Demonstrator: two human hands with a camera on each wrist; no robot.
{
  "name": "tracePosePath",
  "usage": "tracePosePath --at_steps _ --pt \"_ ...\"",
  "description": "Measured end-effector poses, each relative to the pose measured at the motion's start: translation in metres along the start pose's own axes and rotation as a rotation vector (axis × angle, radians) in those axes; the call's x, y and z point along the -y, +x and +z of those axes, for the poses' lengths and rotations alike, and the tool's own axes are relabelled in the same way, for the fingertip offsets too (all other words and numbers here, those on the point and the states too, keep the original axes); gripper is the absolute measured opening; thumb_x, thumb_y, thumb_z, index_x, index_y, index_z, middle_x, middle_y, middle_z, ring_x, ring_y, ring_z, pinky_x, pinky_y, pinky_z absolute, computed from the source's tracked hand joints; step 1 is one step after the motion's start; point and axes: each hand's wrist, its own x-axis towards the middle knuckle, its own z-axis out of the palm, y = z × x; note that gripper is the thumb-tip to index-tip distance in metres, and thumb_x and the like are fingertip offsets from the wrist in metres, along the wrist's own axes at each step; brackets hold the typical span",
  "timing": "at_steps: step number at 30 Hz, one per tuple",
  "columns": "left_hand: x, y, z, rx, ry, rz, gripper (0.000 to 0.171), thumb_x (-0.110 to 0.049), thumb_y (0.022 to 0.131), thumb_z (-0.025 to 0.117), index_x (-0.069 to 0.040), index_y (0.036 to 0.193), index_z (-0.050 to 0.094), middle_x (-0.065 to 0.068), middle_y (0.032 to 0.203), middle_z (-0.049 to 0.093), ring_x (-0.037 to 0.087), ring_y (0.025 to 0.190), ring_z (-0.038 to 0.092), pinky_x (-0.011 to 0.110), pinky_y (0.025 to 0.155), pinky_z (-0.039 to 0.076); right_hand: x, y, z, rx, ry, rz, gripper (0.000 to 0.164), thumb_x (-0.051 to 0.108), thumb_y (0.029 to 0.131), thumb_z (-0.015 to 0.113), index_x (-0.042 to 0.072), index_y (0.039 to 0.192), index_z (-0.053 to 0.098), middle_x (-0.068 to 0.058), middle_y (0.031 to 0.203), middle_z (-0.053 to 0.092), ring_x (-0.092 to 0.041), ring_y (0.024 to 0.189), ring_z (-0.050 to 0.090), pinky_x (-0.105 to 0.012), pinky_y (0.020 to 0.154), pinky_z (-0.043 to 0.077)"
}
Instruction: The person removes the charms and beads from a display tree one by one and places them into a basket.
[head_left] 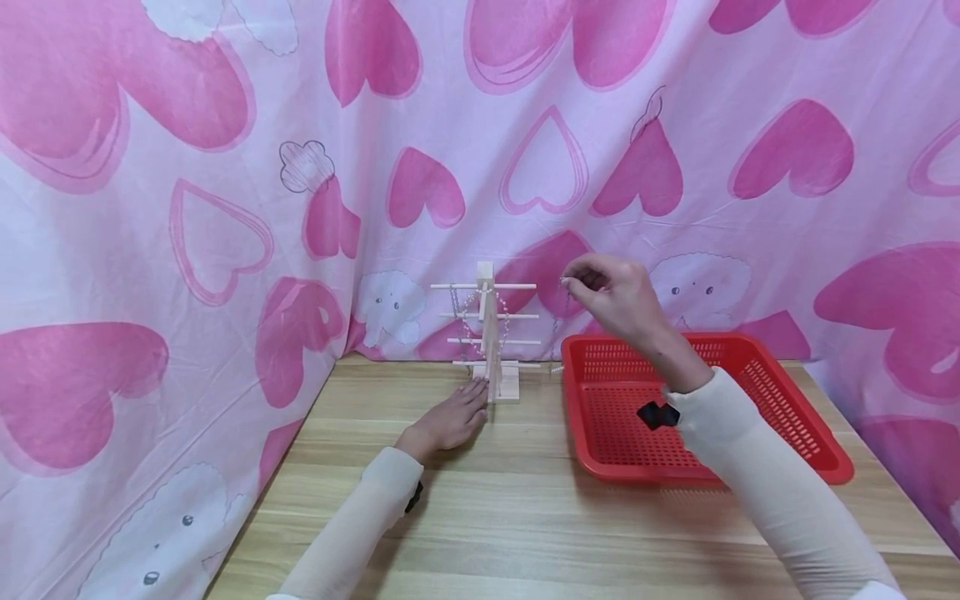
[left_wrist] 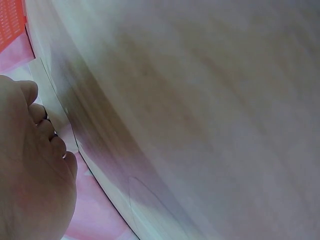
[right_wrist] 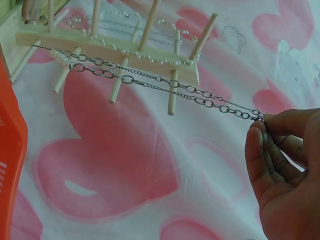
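A light wooden peg rack (head_left: 485, 271) stands on the table with pegs out to both sides. Fingers of my left hand (head_left: 448, 421) rest at the foot of this rack, touching its base (left_wrist: 52, 100). To the right of the pegs and raised, my right hand (head_left: 617, 298) pinches a silver chain necklace (right_wrist: 127, 79) between thumb and forefinger. The chain hangs down in two strands, with a short whitish beaded piece (right_wrist: 61, 58) near its low end. A pearl necklace (right_wrist: 117, 46) hangs on the rack, and another chain (head_left: 453, 302) hangs from the left pegs.
A red plastic basket (head_left: 581, 454) sits on the table right of the rack, below my right forearm. Pink heart-patterned cloth (head_left: 420, 187) hangs behind and at both sides of the wooden table (head_left: 517, 525).
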Motion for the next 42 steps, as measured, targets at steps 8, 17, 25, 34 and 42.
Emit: tracePosePath --at_steps 8,17,25,34,42 --pt "0.001 0.000 0.002 -0.004 0.004 0.004 0.060 -0.031 0.116 0.029 -0.002 0.169 0.023 0.015 0.179 0.015 0.034 0.167 0.014 0.050 0.137 0.020 -0.006 0.000 -0.011 -0.032 -0.008 -0.016 0.005 -0.002 0.093 0.076 0.002 0.094 0.079 -0.011 0.083 0.078 -0.002 0.069 0.062 -0.008 0.062 0.049" --pt "0.002 0.002 0.003 0.002 0.016 0.000 0.061 -0.033 0.116 0.028 -0.003 0.169 0.021 0.014 0.179 0.014 0.033 0.167 0.013 0.049 0.137 0.019 -0.013 -0.003 -0.024 -0.046 -0.048 -0.007 0.006 -0.001 0.094 0.075 0.003 0.097 0.080 -0.011 0.086 0.078 0.001 0.072 0.061 -0.005 0.068 0.050" --pt "0.003 0.001 0.002 0.000 0.016 0.005 0.061 -0.032 0.116 0.029 -0.004 0.169 0.022 0.014 0.179 0.015 0.033 0.167 0.014 0.049 0.137 0.020 -0.019 -0.005 -0.038 -0.057 -0.098 0.037 0.006 0.002 0.096 0.075 0.004 0.099 0.080 -0.012 0.087 0.077 0.003 0.073 0.060 -0.003 0.068 0.048" --pt "0.004 0.003 0.002 -0.001 0.037 0.016 0.061 -0.033 0.116 0.028 -0.003 0.169 0.021 0.014 0.179 0.015 0.033 0.167 0.014 0.048 0.137 0.019 -0.029 -0.008 -0.052 -0.059 -0.162 0.088 0.004 0.004 0.096 0.075 0.004 0.098 0.079 -0.013 0.087 0.077 0.009 0.070 0.059 -0.004 0.064 0.047" --pt "0.002 0.001 0.001 0.008 0.012 0.006 0.061 -0.031 0.116 0.029 -0.003 0.169 0.022 0.014 0.179 0.014 0.034 0.167 0.014 0.051 0.137 0.019 -0.040 -0.014 -0.061 -0.063 -0.177 0.063 0.004 0.003 0.093 0.076 0.004 0.094 0.080 -0.013 0.082 0.076 0.010 0.069 0.056 -0.004 0.065 0.044"
